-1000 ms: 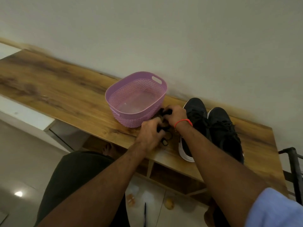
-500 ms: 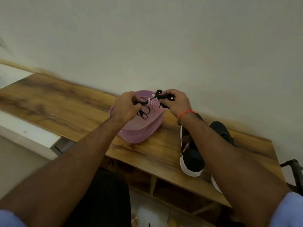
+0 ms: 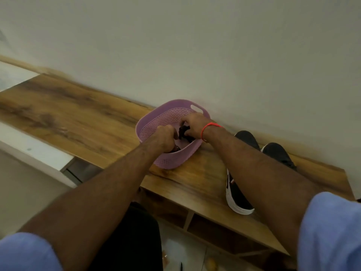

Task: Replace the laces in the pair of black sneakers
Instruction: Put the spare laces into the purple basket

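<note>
Both my hands reach into the purple basket (image 3: 172, 163) on the wooden bench (image 3: 82, 122). My right hand (image 3: 194, 124), with a red thread round its wrist, pinches a bundle of black laces (image 3: 183, 132) over the basket's inside. My left hand (image 3: 165, 138) is curled round a small dark thing that looks like black-handled scissors (image 3: 175, 149); most of it is hidden by the fist. The pair of black sneakers stands to the right: one with a white sole (image 3: 237, 194) and the other (image 3: 279, 155) behind my right forearm.
The bench runs along a pale wall (image 3: 195, 45). Its long left stretch is bare wood. Open shelves (image 3: 214, 227) sit under the bench top. A white ledge (image 3: 33, 151) lies lower left, with tiled floor below.
Both hands lifted the laces and the dark thing from the bench beside the sneakers, carried them above the basket, and have now lowered them inside it.
</note>
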### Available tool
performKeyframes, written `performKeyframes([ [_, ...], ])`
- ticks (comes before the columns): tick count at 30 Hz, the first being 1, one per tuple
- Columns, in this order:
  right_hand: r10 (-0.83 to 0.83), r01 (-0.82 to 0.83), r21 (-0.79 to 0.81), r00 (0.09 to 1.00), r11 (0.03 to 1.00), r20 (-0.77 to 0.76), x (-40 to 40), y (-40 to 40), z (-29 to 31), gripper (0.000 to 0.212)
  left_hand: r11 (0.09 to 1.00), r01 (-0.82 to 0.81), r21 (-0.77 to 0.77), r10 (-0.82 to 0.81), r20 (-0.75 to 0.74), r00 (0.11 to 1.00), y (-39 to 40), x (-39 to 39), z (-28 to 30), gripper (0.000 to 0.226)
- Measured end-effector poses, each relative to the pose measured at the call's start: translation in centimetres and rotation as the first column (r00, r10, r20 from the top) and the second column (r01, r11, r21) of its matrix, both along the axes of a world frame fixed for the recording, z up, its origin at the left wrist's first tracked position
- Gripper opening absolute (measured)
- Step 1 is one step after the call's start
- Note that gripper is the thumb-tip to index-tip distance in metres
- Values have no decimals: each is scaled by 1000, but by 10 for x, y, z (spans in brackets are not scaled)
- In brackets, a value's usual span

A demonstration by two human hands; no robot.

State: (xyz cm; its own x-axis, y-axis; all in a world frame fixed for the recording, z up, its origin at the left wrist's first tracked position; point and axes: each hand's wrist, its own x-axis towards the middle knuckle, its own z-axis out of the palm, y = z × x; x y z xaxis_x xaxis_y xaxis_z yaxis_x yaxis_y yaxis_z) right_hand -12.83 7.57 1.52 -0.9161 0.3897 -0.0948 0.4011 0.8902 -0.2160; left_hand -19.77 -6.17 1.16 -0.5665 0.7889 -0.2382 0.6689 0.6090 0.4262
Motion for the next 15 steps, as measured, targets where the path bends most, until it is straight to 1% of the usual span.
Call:
performKeyframes([
  [2, 3, -3, 6, 1000, 1000, 7, -2, 2, 1, 45, 1000, 15, 28, -15, -2, 1000, -1, 0, 0, 36],
  [4, 12, -12, -20, 999, 1000, -30, -1, 0, 2, 43, 996, 20, 91, -17, -28, 999, -3, 1, -3, 29],
  [7, 0, -9, -49, 981, 999, -192, 12, -3, 2, 28, 976, 19, 217, -3, -76, 997, -6, 5, -6, 25],
  [11, -33, 3, -68, 901, 998, -433, 49, -11, 4, 28, 937, 41, 347, 5, -132, 991, -10, 15, -8, 22],
  [15, -108, 61, -99, 803, 993, -587, 92, -29, 5, 27, 857, 87, 509, 49, -247, 968, -12, 33, -5, 23],
])
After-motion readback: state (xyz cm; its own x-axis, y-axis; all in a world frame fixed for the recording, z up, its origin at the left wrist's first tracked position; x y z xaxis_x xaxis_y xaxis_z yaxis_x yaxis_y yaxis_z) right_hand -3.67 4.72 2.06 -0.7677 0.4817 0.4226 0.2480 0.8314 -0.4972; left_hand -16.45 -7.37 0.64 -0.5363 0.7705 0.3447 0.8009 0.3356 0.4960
